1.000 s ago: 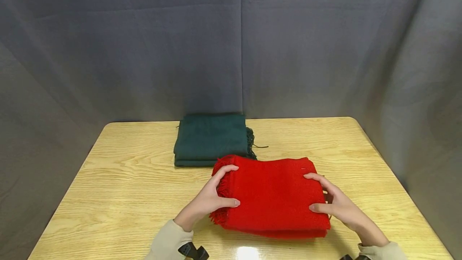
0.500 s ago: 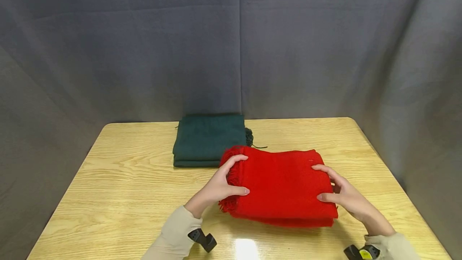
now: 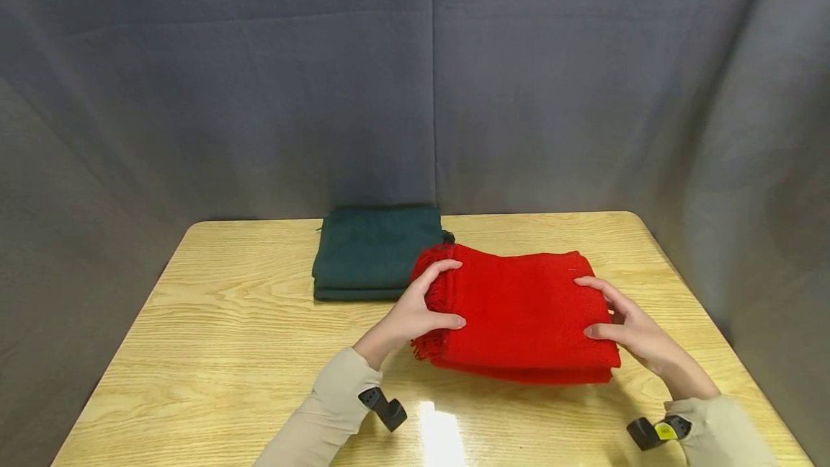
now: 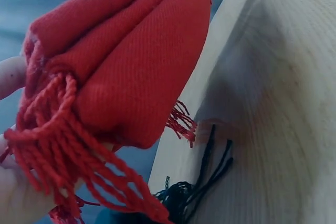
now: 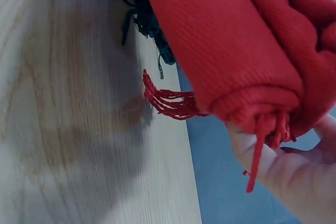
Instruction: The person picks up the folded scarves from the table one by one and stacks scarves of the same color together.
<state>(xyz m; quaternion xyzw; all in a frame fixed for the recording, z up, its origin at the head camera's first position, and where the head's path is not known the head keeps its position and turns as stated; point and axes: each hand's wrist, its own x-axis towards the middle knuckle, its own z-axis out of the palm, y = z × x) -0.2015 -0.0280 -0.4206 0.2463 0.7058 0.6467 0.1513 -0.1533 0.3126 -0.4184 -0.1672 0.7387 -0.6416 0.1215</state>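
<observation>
A folded red scarf with fringed ends is held between both hands, above the right half of the table. The left hand grips its fringed left end, thumb and index finger on top. At the opposite end the right hand grips it in the same way. The wrist views show the thick rolled folds of the scarf, raised off the wood, and its hanging fringe. Behind it lies a folded dark green scarf, its right fringe mostly hidden by the red one.
The light wooden table has its far edge against a grey curtain, which also hangs along both sides. Dark green fringe trails on the wood below the red scarf in the left wrist view.
Both hands have carried the red scarf away from the body and to the right. It now overlaps the green scarf's right fringe in the head view. The green scarf has stayed put.
</observation>
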